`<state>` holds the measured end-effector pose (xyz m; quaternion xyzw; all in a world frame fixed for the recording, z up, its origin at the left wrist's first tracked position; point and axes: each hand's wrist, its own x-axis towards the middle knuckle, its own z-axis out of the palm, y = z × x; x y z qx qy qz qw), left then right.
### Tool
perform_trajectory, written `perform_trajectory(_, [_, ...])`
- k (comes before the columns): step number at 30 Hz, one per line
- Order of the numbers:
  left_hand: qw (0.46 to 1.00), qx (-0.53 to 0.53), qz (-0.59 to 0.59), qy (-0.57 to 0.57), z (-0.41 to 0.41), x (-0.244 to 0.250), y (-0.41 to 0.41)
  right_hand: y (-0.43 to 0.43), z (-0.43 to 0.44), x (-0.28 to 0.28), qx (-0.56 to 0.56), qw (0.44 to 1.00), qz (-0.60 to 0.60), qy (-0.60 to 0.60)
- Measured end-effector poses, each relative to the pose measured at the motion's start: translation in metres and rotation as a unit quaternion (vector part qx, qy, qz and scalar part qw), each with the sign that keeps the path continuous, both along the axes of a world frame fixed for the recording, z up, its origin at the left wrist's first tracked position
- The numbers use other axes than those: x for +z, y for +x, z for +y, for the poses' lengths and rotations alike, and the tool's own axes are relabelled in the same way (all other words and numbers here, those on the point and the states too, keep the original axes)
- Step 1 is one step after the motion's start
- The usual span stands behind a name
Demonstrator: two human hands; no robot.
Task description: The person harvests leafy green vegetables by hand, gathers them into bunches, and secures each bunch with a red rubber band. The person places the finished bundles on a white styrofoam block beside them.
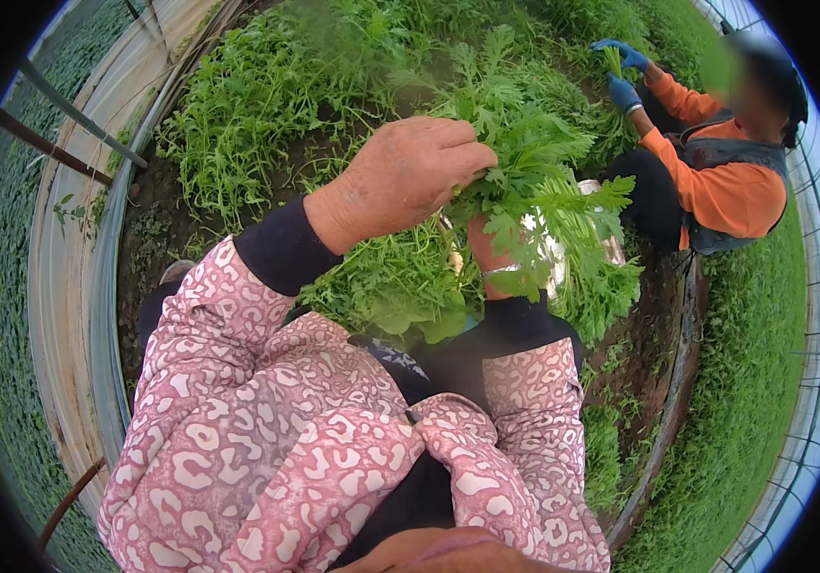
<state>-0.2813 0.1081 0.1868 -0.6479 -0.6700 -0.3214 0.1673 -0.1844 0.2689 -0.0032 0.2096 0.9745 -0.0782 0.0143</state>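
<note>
My left hand reaches across the middle, its fingers closed on the leaves at the near side of a bunch of leafy greens. Below the leaves is my right hand; only its wrist and a small part show, and the leaves hide its fingers. The bunch has jagged green leaves and spreads above the right wrist. To the right, more cut greens with pale stems lie over a whitish object that is partly covered. Loose greens lie between my forearms.
A co-worker in orange sleeves crouches at the right, blue-gloved hands holding stems. Growing greens fill the bed ahead. Plastic sheeting and metal poles stand at the left; a long edging strip runs at the right.
</note>
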Motion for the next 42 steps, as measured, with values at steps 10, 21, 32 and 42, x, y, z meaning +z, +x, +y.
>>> perform_trajectory(10, [0.968,-0.027,-0.233,0.085,-0.028,-0.037,-0.013,-0.032,-0.017,0.022,0.01,0.839,0.354,-0.413])
perform_trajectory(21, [0.976,0.217,-0.036,-0.007,-0.035,-0.064,-0.031,0.002,-0.004,0.043,-0.027,0.962,0.27,-0.007])
perform_trajectory(32, [0.945,0.06,-0.313,-0.069,0.01,-0.129,0.051,-0.011,-0.015,0.046,-0.14,0.592,0.546,-0.576])
perform_trajectory(42, [0.807,0.012,-0.587,-0.062,0.012,-0.169,0.05,-0.009,-0.029,0.052,-0.099,0.752,0.428,-0.492])
